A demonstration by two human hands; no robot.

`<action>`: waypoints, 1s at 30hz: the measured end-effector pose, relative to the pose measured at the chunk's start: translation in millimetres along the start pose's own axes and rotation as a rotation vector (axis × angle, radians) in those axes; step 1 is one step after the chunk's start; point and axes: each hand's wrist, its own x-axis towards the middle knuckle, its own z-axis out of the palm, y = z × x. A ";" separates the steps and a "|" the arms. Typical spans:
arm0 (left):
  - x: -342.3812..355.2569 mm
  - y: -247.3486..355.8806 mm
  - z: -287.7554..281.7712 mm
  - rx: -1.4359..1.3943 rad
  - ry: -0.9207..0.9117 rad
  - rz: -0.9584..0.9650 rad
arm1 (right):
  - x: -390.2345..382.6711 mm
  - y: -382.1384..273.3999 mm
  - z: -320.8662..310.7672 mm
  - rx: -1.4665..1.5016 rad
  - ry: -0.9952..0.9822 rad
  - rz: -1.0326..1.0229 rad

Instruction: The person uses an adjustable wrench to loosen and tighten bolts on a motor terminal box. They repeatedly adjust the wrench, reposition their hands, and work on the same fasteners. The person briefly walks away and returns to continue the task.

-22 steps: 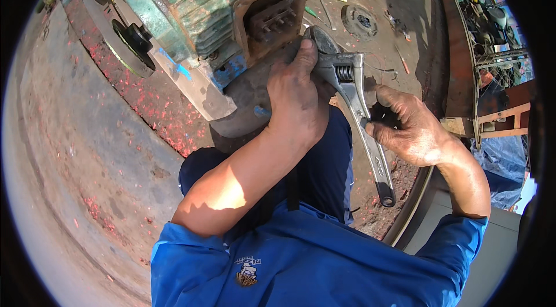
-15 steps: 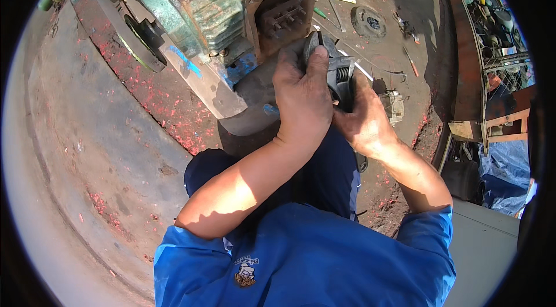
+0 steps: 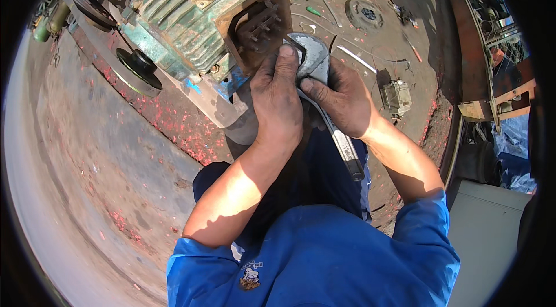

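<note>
We see a ribbed motor (image 3: 191,12) in worn green with rusty brown patches, and a silver-grey wrench (image 3: 315,75) with a dark handle. Our sleeves (image 3: 324,260) are bright blue, and the brown ground (image 3: 87,133) is speckled with red flecks.

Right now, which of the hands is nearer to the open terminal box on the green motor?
Left. The left hand lies just below the terminal box, fingertips at its lower edge over the wrench head. The right hand grips the wrench further right, away from the box.
</note>
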 end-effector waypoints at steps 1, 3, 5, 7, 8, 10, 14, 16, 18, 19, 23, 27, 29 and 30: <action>1.3 -2.4 0.6 -0.026 -0.003 0.026 | 1.6 0.8 -0.5 -0.042 0.005 0.021; -0.1 0.7 -0.2 -0.069 0.018 -0.041 | 4.5 -11.5 -0.8 -0.023 -0.032 0.128; 0.2 1.0 -2.0 -0.078 0.038 -0.057 | 6.2 -15.6 0.3 -0.028 -0.050 0.175; 2.9 -2.5 -3.4 -0.058 0.049 -0.027 | 6.8 -16.0 0.4 -0.065 -0.039 0.162; 2.0 -2.0 -3.7 -0.028 0.050 -0.023 | 7.0 -18.6 -0.9 -0.024 -0.074 0.182; -0.7 -0.1 -3.2 0.030 0.053 -0.019 | 6.9 -25.8 -5.5 0.055 -0.145 0.225; -0.1 1.3 -2.3 -0.016 0.056 -0.025 | 6.0 -27.0 -0.8 0.164 -0.117 0.282; 1.4 0.8 -1.4 -0.050 0.061 -0.039 | 6.4 -26.5 2.1 0.222 -0.109 0.284; 0.7 2.2 -0.7 -0.066 0.064 -0.058 | 6.5 -26.1 1.1 0.177 -0.107 0.293; 0.2 2.8 -0.6 -0.074 0.065 -0.068 | 6.2 -26.0 0.9 0.154 -0.106 0.298; -1.3 6.2 -1.2 -0.027 0.064 -0.056 | 6.1 -32.8 4.2 0.158 -0.074 0.308; 0.0 5.5 -2.8 -0.021 0.068 -0.058 | 5.8 -25.9 6.4 0.129 -0.063 0.272; 0.1 5.5 -5.4 -0.004 0.066 -0.038 | 6.9 -27.0 6.3 0.188 -0.089 0.311; -0.6 6.7 -3.3 -0.006 0.064 -0.031 | 7.0 -30.9 3.6 0.250 -0.107 0.354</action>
